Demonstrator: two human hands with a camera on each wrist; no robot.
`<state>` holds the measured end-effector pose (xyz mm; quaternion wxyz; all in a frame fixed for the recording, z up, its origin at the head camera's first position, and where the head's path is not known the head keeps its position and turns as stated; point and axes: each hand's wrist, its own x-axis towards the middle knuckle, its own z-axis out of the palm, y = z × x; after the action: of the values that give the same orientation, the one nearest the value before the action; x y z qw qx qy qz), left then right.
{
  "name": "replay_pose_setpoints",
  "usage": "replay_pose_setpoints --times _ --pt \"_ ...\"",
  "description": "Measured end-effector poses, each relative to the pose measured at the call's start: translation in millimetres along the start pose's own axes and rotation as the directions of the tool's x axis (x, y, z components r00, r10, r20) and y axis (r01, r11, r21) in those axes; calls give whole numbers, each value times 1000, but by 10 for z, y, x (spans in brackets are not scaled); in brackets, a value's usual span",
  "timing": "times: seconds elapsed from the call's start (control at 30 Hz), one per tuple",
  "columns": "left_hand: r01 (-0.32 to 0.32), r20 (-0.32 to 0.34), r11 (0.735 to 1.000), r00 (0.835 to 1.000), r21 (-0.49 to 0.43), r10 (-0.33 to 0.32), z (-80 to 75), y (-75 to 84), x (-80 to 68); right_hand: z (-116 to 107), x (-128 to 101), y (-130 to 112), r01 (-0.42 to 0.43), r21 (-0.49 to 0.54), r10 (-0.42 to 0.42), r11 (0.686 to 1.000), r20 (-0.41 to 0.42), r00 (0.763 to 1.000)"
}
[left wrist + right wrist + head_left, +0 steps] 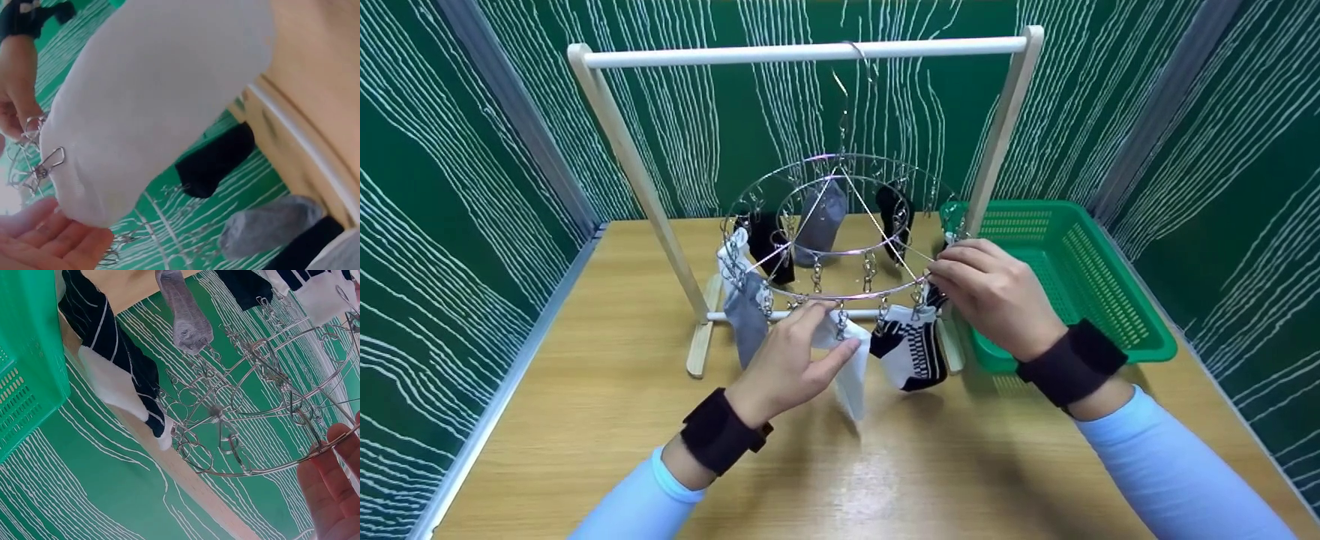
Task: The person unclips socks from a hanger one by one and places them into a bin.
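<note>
Bright overhead light, glare on table [877,480]; wide-angle edge bending; left wrist view blurred.

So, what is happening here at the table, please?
A person works at a round metal sock hanger that hangs from a wooden rack. The left hand pinches a white sock clipped to the ring. The right hand grips the ring's edge beside a black-and-white sock. A green basket stands to the right.

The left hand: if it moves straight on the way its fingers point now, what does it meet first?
The left hand already touches the white sock; going on up and right, it would probably meet the black-and-white patterned sock, though depth is unclear.
</note>
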<state>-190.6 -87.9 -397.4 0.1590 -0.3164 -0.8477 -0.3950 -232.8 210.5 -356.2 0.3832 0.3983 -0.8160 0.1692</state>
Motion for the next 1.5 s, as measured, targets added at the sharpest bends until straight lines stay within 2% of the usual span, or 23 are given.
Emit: replay_pose_setpoints --times 0.17,0.4,0.53,0.63,0.9,1.1,1.27,1.5 --pt "29 11 997 1000 -74 -28 1 -49 33 8 4 -9 10 3 -10 1000 -23 1000" --pt "-10 -34 994 999 -109 6 -3 -59 72 37 -7 -31 18 43 -13 999 -96 995" --pt "35 -41 988 998 -148 -41 -13 -43 93 39 -33 -55 3 50 2 999 -101 995" --pt "62 -48 986 996 -157 -70 -23 -20 107 36 -54 -75 -13 58 19 998 -109 994" --pt "69 -68 983 994 -173 -82 -23 7 135 -29 -128 -205 -76 46 82 996 -138 987" --pt "70 -85 983 993 -172 -86 -10 -6 131 3 -260 -370 -117 111 137 987 -185 973" --pt "80 -94 980 991 -185 -98 -6 -11 123 71 -391 -486 -134 163 159 978 -152 975" --pt "82 -106 976 989 -202 -105 4 -10 118 250 -536 -597 -99 218 125 971 -109 986"
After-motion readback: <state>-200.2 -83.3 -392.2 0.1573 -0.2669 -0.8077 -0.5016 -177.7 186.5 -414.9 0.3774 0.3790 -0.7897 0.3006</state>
